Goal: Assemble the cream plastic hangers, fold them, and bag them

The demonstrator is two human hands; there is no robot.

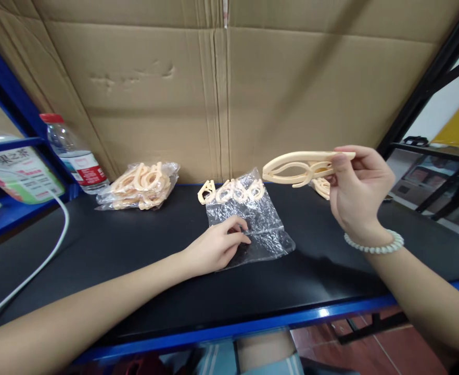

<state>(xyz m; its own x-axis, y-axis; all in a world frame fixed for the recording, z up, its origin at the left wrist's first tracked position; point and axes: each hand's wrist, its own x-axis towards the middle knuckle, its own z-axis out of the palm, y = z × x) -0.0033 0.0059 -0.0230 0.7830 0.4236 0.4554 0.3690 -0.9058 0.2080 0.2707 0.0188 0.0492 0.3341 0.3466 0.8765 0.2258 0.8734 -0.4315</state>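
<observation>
My right hand (358,192) is raised at the right, pinching the handle end of a large beige plastic clothes peg (288,161). The peg's jaw end points left, held in the air above the table. My left hand (219,245) rests on a clear plastic bag (258,229), its fingers loosely bent and apart. Several similar pegs (240,191) lie in a row at the bag's far end; whether they are inside it or on top I cannot tell. One more peg (206,192) lies just left of that row. Behind my right hand, another beige piece (321,187) is partly hidden.
A filled bag of pegs (138,185) lies at the back left, beside a red-capped bottle (77,156). A white cable (53,245) crosses the left of the black table (147,307). Cardboard (143,78) walls the back, and a black metal frame (428,94) stands right.
</observation>
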